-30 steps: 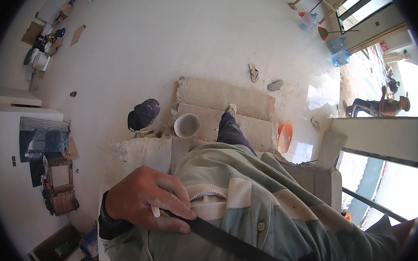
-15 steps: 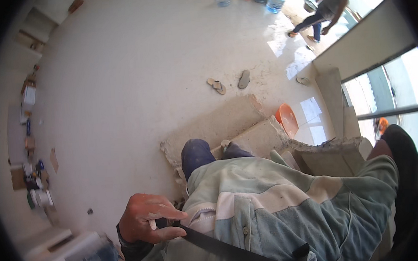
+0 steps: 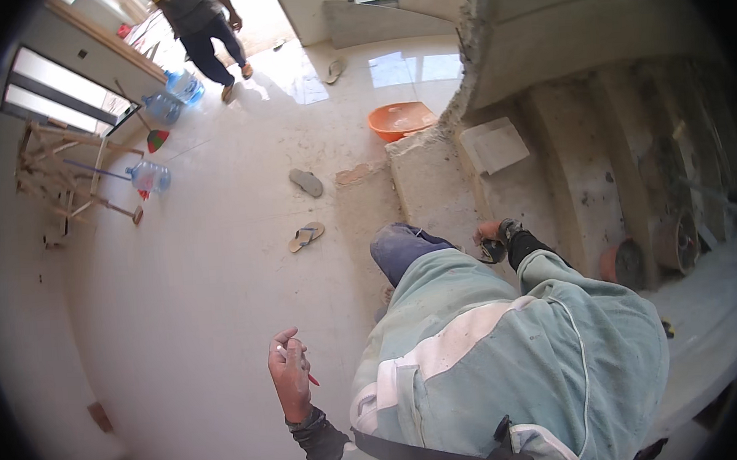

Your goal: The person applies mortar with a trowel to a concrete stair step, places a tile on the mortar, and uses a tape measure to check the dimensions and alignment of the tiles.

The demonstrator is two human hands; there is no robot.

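Note:
My left hand (image 3: 290,376) is out to the side over the pale floor, fingers curled around a thin white and red pen-like stick (image 3: 313,379). My right hand (image 3: 487,232) hangs low by my knee over the concrete steps (image 3: 433,180), its fingers bent. A small dark object (image 3: 493,251) is at that hand; its kind is too unclear to tell. A black strap (image 3: 416,458) crosses my green and white shirt. My leg in blue trousers (image 3: 408,249) is on the lower steps.
An orange basin (image 3: 401,120) stands beside the steps, and a flat slab (image 3: 495,145) lies on one. Buckets (image 3: 622,265) stand farther up. Two sandals (image 3: 306,236) lie on the floor. Water bottles (image 3: 182,86) and a wooden frame (image 3: 78,168) are far left. Another person (image 3: 205,38) walks at the doorway.
My view has swung right toward the stairs. My left hand has left the strap at my chest and moved outward. My right hand has come into view. The other person has stepped along the doorway.

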